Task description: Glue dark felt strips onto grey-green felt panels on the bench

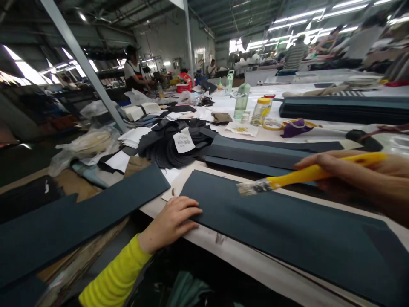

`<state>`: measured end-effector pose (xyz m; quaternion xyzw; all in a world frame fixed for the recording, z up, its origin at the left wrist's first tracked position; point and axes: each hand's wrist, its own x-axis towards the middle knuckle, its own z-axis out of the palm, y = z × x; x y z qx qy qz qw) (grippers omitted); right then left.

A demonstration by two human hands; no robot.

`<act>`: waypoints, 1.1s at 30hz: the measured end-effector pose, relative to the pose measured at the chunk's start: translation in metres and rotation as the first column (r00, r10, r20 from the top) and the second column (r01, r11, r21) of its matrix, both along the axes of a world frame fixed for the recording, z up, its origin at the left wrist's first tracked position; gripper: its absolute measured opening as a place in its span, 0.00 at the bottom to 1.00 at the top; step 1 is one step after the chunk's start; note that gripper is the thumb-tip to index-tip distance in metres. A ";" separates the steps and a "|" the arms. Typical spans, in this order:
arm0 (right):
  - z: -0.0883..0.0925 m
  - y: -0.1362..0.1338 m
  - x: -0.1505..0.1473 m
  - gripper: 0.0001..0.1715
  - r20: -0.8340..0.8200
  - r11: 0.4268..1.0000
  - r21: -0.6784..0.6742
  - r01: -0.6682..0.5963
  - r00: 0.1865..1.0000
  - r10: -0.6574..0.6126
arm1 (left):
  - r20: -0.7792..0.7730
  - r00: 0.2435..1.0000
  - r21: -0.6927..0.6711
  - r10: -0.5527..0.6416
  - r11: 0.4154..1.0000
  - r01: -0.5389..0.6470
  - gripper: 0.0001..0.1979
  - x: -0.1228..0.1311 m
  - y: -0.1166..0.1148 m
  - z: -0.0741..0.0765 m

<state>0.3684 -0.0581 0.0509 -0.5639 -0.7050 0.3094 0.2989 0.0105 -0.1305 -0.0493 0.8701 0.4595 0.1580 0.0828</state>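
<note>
Clamping brush (pixel 297 176) w/ R grip (pixel 359 178), L grip (pixel 175 219) loose on panel (pixel 287 230), jar (pixel 257 111) (contents unclear)

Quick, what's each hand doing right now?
Left hand: open, resting at the near edge of the dark panel.
Right hand: closed, holding the yellow-handled brush.

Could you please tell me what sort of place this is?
Probably a garment or textile workshop: a handwritten note lies on a heap of cut dark pieces, the left hand rests on a long dark panel, and other people work beneath rows of tube lights.
</note>
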 end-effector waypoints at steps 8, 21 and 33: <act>0.004 0.016 -0.109 0.39 -0.159 0.954 -0.119 -0.274 0.954 0.254 | 0.040 0.998 0.093 -0.044 0.995 0.040 0.12 -0.012 0.003 -0.012; -0.023 0.031 -0.159 0.14 -0.385 0.947 -0.168 -0.272 0.903 0.191 | 0.141 0.990 0.032 0.014 0.999 -0.018 0.11 -0.009 0.003 -0.015; -0.035 0.024 -0.130 0.12 -0.247 0.955 -0.231 -0.187 0.960 0.129 | 0.147 0.989 0.067 0.015 0.997 -0.025 0.10 -0.010 0.006 -0.019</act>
